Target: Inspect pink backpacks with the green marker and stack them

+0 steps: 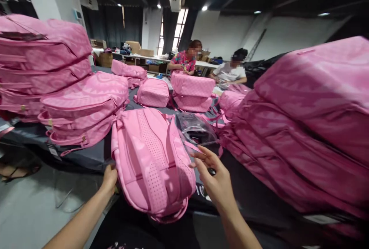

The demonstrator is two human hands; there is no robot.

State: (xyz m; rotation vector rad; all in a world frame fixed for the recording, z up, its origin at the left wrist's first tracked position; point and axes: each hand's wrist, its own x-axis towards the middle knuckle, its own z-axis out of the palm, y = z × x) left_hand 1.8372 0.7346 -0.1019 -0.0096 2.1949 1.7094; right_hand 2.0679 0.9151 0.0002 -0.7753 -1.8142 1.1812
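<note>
A pink patterned backpack [161,164] lies on the dark table covering, its padded back panel and shoulder straps facing up. At its left edge, my left hand [110,179] is closed on the side of the bag, with the fingertips hidden behind it. My right hand [215,176] is beside the bag's right side, fingers apart and slightly curved, close to a loose pink webbing strap [192,147]. A small black thing shows between its thumb and fingers; I cannot tell whether it touches the hand. Just beyond lies a clear plastic bag [197,127] with something black inside.
Stacked pink backpacks stand on the left [43,64] and a tall pile [305,126] crowds the right. More pink bags [193,91] sit farther back. Across the table are two people, one in a patterned top [181,60], another in a white shirt [230,72].
</note>
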